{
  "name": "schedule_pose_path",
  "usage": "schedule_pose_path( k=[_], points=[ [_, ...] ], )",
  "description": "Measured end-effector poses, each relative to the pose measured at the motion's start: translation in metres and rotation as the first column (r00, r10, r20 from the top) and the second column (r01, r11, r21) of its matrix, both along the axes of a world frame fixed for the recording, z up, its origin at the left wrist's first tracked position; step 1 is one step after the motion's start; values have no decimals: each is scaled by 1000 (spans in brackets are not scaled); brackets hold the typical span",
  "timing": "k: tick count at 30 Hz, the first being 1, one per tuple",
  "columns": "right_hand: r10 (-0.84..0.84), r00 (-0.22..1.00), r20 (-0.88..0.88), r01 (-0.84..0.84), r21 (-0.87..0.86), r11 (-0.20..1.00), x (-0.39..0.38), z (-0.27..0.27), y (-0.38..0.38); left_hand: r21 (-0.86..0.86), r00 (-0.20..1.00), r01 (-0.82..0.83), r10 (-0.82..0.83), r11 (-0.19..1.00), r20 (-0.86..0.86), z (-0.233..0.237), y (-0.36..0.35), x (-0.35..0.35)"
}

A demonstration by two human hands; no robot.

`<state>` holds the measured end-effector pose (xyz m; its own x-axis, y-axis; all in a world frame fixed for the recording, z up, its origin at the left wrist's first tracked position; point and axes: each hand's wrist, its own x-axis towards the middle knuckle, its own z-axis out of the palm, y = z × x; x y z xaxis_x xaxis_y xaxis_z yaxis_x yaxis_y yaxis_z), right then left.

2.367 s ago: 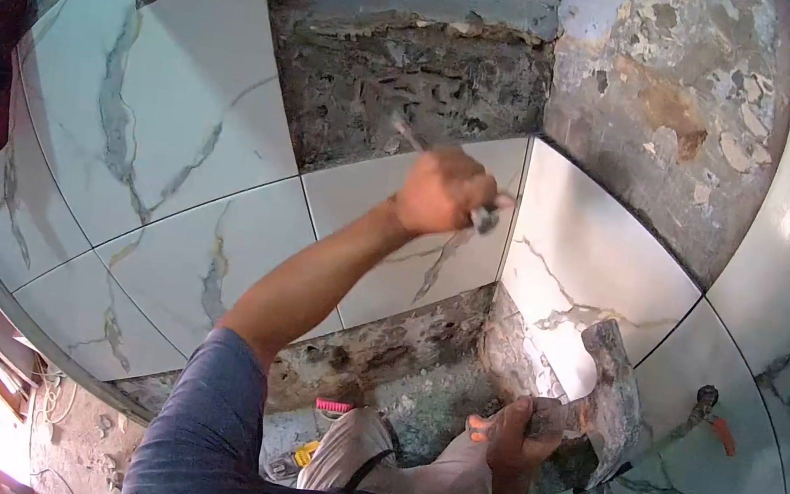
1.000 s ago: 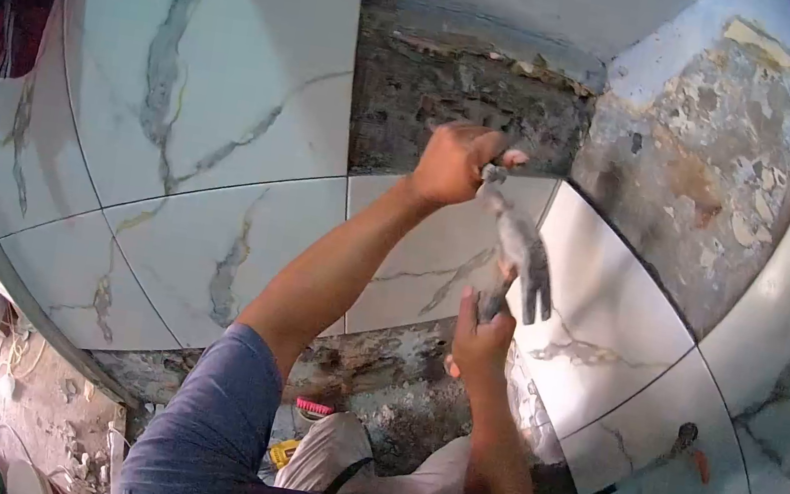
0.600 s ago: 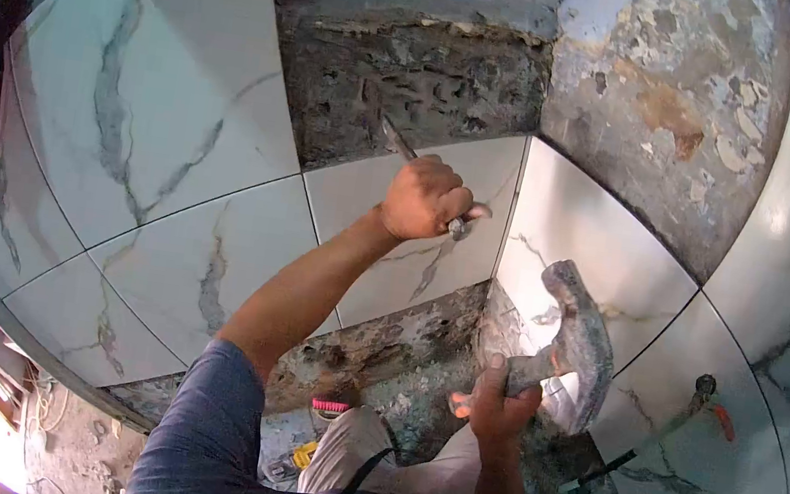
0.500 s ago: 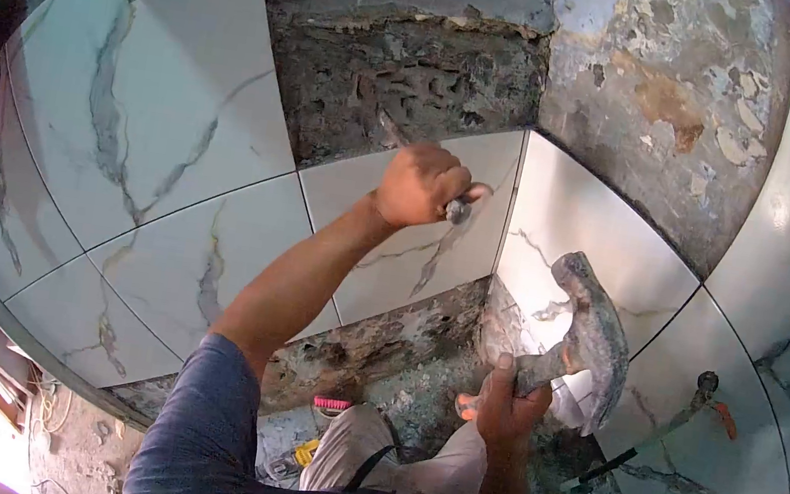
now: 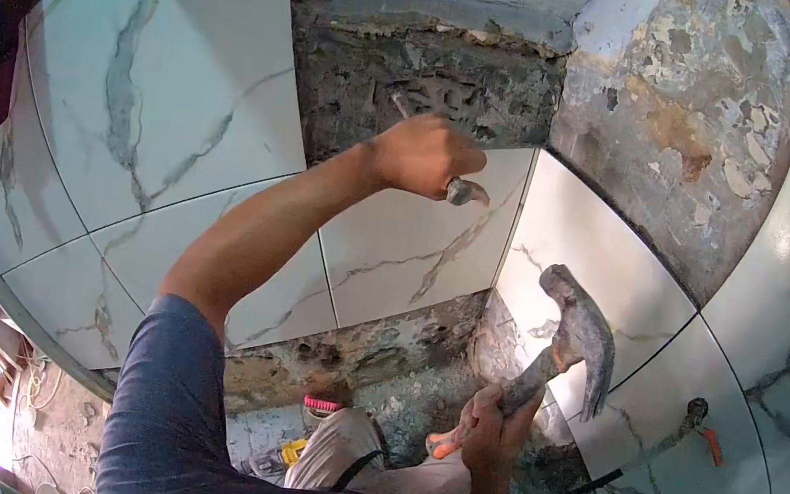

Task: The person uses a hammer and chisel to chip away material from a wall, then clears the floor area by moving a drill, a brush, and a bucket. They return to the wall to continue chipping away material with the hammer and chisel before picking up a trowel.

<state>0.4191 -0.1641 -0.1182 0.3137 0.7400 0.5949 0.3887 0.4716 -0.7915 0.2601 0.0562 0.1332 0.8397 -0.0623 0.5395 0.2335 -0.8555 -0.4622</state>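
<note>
My left hand [image 5: 425, 156] is closed around a chisel [image 5: 463, 192], whose blunt end sticks out below the fist. The chisel's thin far end shows above the knuckles, over the rough bare patch of wall [image 5: 364, 71]. Lower down, my right hand [image 5: 494, 429] grips a claw hammer [image 5: 580, 342] by its handle, with the worn grey head raised and the orange grip end below. The hammer head is well apart from the chisel. Behind the left wrist is a white marble-patterned wall tile [image 5: 405, 248].
Larger tiles [image 5: 208, 69] cover the wall to the left, and more line the right side. A pipe stub with an orange end [image 5: 711, 446] juts from the right wall. Near my knees are a pink brush [image 5: 322, 405] and a yellow tool [image 5: 293, 451]. Rough mortar runs below the tiles.
My left hand has risen a little against the wall with the chisel. The hammer has turned and shifted slightly, showing more handle. The whole view has tilted slightly.
</note>
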Motion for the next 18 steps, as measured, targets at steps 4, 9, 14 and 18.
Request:
schedule_pose_path(
  k=[4,9,14,18],
  points=[
    [-176,803,569,191,33,981,0,-24,-4,61,995,-91,89,994,41,-20,18,2],
    [77,997,-7,-78,-130,988,-8,-36,-34,104,992,-37,25,994,120,-39,20,-4],
    [93,575,-813,-459,-227,859,-17,-32,-71,71,989,127,-132,989,67,-59,-8,2],
    [183,646,-741,-462,-188,867,-19,-44,-84,38,985,167,-168,985,34,-74,-42,10]
  ],
)
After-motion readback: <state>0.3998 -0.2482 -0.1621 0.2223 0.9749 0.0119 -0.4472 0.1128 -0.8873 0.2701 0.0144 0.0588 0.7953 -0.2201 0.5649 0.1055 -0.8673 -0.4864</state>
